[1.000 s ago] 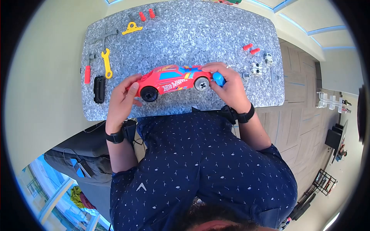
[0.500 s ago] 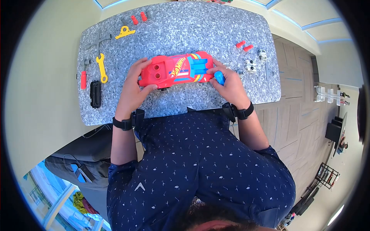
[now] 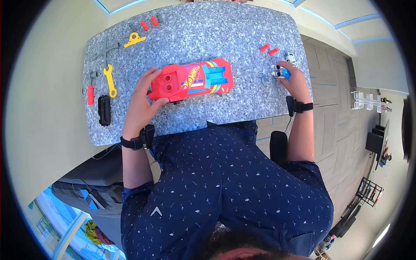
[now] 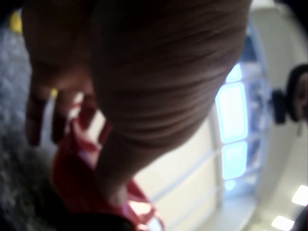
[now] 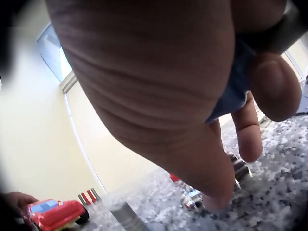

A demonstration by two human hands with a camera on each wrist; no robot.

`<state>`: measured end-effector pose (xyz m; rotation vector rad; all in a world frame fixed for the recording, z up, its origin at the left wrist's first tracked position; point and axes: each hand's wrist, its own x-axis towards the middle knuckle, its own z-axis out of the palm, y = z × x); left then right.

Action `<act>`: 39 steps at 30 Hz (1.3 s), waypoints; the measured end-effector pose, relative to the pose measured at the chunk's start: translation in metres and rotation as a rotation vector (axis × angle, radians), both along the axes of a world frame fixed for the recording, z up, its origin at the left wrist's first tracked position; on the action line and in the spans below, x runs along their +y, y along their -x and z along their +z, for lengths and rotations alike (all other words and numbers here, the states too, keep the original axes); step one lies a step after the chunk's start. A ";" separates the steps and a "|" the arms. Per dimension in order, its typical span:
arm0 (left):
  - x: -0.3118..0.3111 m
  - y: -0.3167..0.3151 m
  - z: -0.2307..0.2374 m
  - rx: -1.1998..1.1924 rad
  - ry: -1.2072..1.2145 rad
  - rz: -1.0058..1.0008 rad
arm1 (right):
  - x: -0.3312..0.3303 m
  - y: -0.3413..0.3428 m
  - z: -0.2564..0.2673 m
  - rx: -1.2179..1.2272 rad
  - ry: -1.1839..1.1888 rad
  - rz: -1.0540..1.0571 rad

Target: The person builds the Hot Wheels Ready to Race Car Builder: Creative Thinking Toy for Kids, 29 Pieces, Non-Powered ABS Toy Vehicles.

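Observation:
The red toy car [image 3: 195, 82] lies on the table with its roof up, its blue panel toward the right. My left hand [image 3: 142, 102] holds its left end, thumb on the near side and fingers on the far side; the left wrist view shows the thumb on the red body [image 4: 77, 178]. At the right, my right hand [image 3: 298, 86] has a blue handle [image 3: 285, 74] tucked in its curled fingers. Its thumb and a fingertip are at a chrome piece [image 3: 277, 68], also visible in the right wrist view [image 5: 241, 168]; whether they pinch it, I cannot tell.
Red pieces [image 3: 273, 51] and another chrome piece [image 3: 290, 56] lie beyond my right hand, a grey piece [image 3: 266, 80] left of it. On the left are a yellow wrench [image 3: 110, 81], black part [image 3: 104, 110], red-handled tool [image 3: 90, 95], grey cross-shaped tool [image 3: 105, 51] and yellow piece [image 3: 134, 40].
My right hand has left the car and moved right to the chrome piece, carrying the blue handle. The car has turned roof up and come down onto the table, still in my left hand.

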<state>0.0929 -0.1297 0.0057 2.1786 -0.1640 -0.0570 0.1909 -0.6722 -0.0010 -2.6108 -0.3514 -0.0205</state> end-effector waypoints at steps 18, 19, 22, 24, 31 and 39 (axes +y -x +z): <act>-0.057 -0.010 0.041 -0.267 0.109 -0.155 | 0.237 0.049 0.066 -0.047 -0.448 0.473; -0.059 -0.007 0.037 -0.208 0.148 -0.143 | 0.243 0.052 0.065 -0.075 -0.421 0.467; -0.051 -0.007 0.026 -0.197 0.144 -0.128 | 0.237 0.048 0.064 -0.129 -0.441 0.478; -0.037 -0.009 0.024 -0.243 0.063 -0.111 | 0.218 0.041 0.070 -0.146 -0.451 0.379; -0.003 -0.018 0.011 -0.294 -0.115 -0.076 | 0.118 0.010 0.061 -0.248 -0.349 -0.039; -0.002 -0.018 0.008 -0.281 -0.152 -0.063 | 0.062 -0.005 0.070 -0.149 -0.164 -0.383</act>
